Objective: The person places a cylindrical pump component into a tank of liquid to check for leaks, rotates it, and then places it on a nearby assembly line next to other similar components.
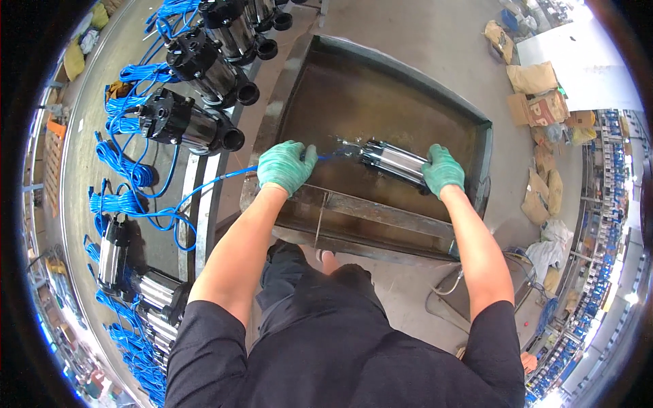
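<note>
A steel-bodied submersible pump (396, 163) lies on its side in a metal tank (272, 129) of murky brown water. Splashes and ripples show around its black left end. My right hand (443, 170), in a green glove, grips the pump's right end. My left hand (286, 167), gloved the same way, is closed round the blue cable (235, 174) over the tank's left side. The cable runs from the bench through this hand to the pump. My left fingertips are partly hidden.
On the bench (88, 160) at the left stand several black-topped pumps (183, 121) beside coiled blue cables (124, 163). More pumps (156, 289) lie nearer me. A metal bar (388, 215) crosses the tank's near part. Cardboard (534, 78) and sacks (536, 197) lie on the floor at right.
</note>
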Motion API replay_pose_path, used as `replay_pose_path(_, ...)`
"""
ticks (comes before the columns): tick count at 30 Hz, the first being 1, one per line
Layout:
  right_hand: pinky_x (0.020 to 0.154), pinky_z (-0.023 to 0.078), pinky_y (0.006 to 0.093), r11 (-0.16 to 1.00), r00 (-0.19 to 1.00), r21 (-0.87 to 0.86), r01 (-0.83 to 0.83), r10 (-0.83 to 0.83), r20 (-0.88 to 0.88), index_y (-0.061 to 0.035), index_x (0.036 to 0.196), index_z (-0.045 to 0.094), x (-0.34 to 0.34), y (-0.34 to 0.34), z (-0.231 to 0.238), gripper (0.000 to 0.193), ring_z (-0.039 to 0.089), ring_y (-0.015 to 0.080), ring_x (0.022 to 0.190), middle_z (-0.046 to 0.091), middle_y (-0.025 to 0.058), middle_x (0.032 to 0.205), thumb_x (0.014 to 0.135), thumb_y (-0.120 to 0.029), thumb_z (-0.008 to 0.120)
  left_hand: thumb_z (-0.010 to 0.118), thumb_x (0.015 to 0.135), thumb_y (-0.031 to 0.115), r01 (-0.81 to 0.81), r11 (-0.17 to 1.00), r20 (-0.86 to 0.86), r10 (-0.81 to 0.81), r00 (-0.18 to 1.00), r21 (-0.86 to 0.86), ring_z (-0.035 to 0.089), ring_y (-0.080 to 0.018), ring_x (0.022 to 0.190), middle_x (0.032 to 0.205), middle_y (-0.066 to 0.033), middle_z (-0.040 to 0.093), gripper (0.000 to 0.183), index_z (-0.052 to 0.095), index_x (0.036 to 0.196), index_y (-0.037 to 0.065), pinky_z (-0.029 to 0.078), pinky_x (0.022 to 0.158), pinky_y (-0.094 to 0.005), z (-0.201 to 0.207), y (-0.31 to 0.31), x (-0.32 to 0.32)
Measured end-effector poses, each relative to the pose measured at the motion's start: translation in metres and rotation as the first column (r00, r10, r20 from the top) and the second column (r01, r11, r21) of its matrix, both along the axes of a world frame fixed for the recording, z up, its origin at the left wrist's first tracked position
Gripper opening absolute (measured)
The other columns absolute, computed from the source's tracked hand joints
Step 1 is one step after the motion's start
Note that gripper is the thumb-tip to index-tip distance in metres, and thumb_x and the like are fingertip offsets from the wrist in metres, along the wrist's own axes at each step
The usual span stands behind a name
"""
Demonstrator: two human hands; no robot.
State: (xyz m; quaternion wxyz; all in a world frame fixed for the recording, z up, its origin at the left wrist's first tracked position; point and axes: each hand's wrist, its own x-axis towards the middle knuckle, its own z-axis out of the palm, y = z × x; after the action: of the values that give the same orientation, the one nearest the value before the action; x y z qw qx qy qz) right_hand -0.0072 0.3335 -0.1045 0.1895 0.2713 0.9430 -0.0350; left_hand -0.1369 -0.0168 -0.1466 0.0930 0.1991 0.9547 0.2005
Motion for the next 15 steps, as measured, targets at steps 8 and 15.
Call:
replay_pose_path(8,0.097,0.055,0.0512,0.999,0.996,-0.05,0.012,-0.016,-0.091,-0.0115,0.134,0.055,-0.01,-0.004,-0.065,0.046,0.065,0.043,0.118,0.057,0.0208,0.141,0.092,-0.027,0.067,0.059,0.099,0.044,0.025,0.976,0.161,0.01,0.987,-0.216,0.07,-0.0388,0.083,0.089,-0.0155,0.074,0.041,0.076,0.085,0.01,0.057,0.079,-0.0474,0.012,0.01,-0.004)
replay_pose_path(15,0.095,0.055,0.0533,0.99,0.996,-0.121,0.07,-0.076,-0.048,-0.0118,0.134,0.054,-0.014,-0.011,-0.081,0.045,0.067,0.0439,0.114,0.055,0.0211,0.143,0.093,-0.027,0.066,0.057,0.1,0.044,0.012,0.963,0.197,0.043,0.979,-0.27,0.071,-0.0399,0.085,0.09,-0.0177,0.074,0.04,0.078,0.089,0.011,0.056,0.082,-0.0483,0.012,0.02,-0.007)
